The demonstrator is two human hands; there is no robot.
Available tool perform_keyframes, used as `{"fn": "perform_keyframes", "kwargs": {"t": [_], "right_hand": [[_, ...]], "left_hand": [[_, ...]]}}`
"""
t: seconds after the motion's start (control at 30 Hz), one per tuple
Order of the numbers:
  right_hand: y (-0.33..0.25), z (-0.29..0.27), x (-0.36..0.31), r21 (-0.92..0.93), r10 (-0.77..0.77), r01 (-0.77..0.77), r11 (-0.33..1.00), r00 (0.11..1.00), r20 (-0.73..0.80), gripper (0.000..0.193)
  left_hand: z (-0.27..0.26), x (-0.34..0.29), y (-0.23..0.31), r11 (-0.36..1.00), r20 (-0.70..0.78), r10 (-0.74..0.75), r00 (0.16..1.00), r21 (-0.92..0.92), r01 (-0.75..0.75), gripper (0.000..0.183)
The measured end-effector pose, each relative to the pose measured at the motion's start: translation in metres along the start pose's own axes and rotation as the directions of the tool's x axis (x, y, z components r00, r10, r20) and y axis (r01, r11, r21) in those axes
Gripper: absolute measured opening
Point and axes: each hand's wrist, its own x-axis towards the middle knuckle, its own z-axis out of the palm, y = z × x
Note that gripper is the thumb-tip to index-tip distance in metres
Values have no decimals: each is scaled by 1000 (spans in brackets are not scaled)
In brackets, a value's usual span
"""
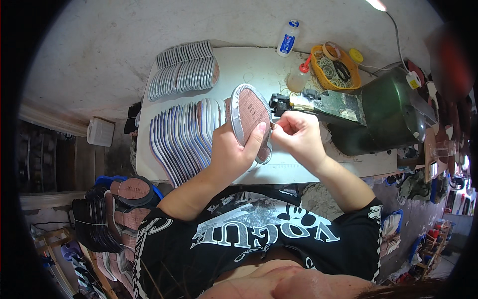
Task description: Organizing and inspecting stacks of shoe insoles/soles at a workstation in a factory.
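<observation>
Above a white table (249,65) by a wall (114,50), hands (233,149) meet at an insole (249,110).

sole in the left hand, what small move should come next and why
Probably a small turn of the sole with the left hand, bringing more edge toward the right hand: the left thumb steadies its face, while the right fingers are pinched close at its right edge.

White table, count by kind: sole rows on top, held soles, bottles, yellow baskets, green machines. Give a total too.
Sole rows: 2 (back row, front row)
Held sole: 1
Bottles: 2 (white bottle, red-capped bottle)
Yellow basket: 1
Green machine: 1
Total: 7
</observation>
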Motion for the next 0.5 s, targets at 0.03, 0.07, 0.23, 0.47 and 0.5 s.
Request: {"fn": "perform_keyframes", "kwargs": {"t": [0.03, 0.07, 0.23, 0.47, 0.5], "right_hand": [[6, 2, -2, 0, -2, 2, 1000, 1000, -1, 12], [10, 3, -4, -196, -283, 268, 943, 958, -49, 11], [1, -5, -14, -262, -350, 309, 914, 928, -126, 6], [41, -7, -56, 302, -22, -8, 953, 995, 95, 33], [41, -6, -66, 394, 108, -183, 901, 973, 205, 32]], "left_hand": [[1, 1, -1, 1000, -2, -17, 1000, -26, 17, 18], [2, 1, -3, 1000, -1, -14, 1000, -26, 14, 18], [10, 6, -1, 964, -14, -112, 994, -243, 105, 38], [22, 36, -6, 817, 21, -316, 948, -502, 283, 34], [25, 45, -9, 832, 14, -354, 935, -452, 322, 33]]}}
